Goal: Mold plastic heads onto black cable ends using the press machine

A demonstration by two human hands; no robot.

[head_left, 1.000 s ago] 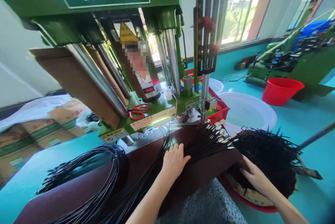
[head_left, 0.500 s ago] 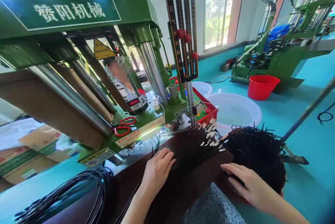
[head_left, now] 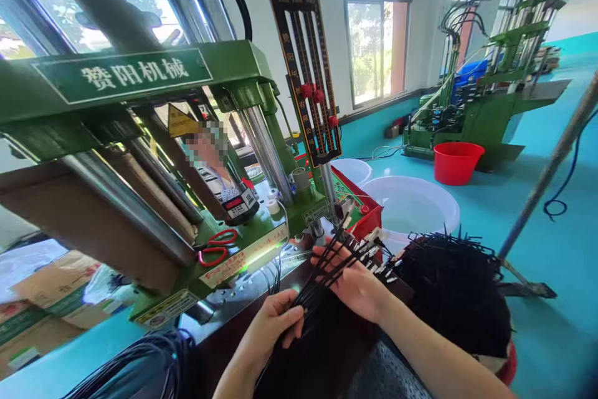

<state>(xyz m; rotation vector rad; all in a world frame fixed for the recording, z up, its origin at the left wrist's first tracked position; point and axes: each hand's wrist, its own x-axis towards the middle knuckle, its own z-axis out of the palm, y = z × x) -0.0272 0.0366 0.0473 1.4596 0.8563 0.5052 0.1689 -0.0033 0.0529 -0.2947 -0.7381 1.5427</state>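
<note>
My left hand [head_left: 273, 324] pinches a bundle of thin black cables [head_left: 322, 277] low on the dark brown bench top [head_left: 219, 343]. The cables fan upward to metal-tipped ends [head_left: 369, 243]. My right hand [head_left: 357, 284] lies under the fanned cables with its fingers spread among them, lifting them off the bench. Both hands are right in front of the green press machine [head_left: 140, 112].
A heap of black cables [head_left: 453, 287] fills a red basin at the right. Red scissors [head_left: 215, 246] lie on the machine's ledge. Another person sits behind the machine. White tubs [head_left: 411, 206], a red bucket [head_left: 455, 162] and a second green machine [head_left: 486, 94] stand on the teal floor.
My right hand left the cable heap at the right and moved to the bundle. Both hands have lifted several cables off the bench. The camera has tilted upward.
</note>
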